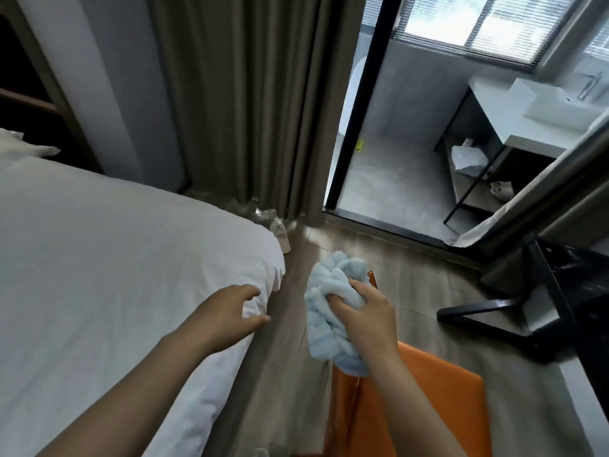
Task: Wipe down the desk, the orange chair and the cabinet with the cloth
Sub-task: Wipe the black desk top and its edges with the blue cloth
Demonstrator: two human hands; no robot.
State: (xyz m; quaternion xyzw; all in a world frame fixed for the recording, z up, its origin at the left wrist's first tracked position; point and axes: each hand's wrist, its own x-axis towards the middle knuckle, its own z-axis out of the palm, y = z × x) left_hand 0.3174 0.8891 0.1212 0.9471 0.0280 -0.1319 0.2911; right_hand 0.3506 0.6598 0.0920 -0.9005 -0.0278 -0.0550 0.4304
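Now | right hand (365, 319) grips cloth (329, 311) over orange chair (425, 400) edge

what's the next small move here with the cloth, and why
Probably lower the right hand so the bunched blue cloth it grips presses flat on the orange chair just below it, then start a stroke. The cloth hangs at the chair's edge, whether touching is unclear, and the left hand is free, open by the bed.
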